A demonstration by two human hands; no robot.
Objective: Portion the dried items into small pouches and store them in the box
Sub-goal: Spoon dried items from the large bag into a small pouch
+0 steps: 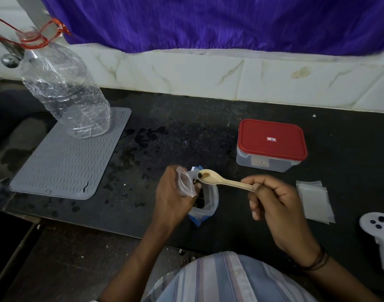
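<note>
My left hand [172, 192] holds a small clear pouch [186, 184] open above a blue-edged bag [205, 203] of dark dried items on the black counter. My right hand [274, 203] grips the handle of a cream plastic spoon [217, 179]. A few dark pieces lie in the spoon's bowl, right at the pouch's mouth. The storage box [271, 147], clear with a red lid on, stands behind to the right. A stack of spare clear pouches [315, 201] lies flat right of my right hand.
A grey ribbed mat [64, 162] lies at the left with a large clear plastic bottle [64, 90] standing on its far end. A white controller [380, 236] rests at the right edge. A tiled wall and purple curtain [208, 22] close off the back.
</note>
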